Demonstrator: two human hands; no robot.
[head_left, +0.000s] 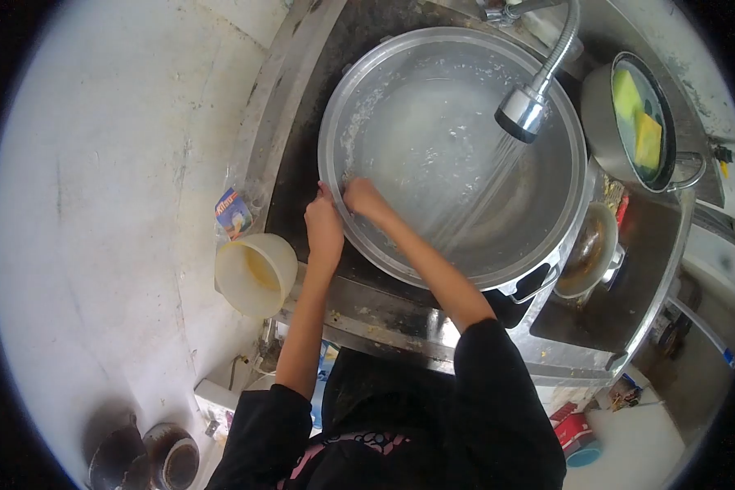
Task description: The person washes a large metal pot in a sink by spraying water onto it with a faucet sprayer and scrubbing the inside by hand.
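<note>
Head view: the round pot (pixel 552 188) has no long axis and stands under the running tap (pixel 521 113). The left hand (pixel 324 222) meets its left rim from outside; the right hand (pixel 366 200) sits just inside, nearer the centre. Both hands' fingers are curled; whether they grip cannot be determined.
</note>
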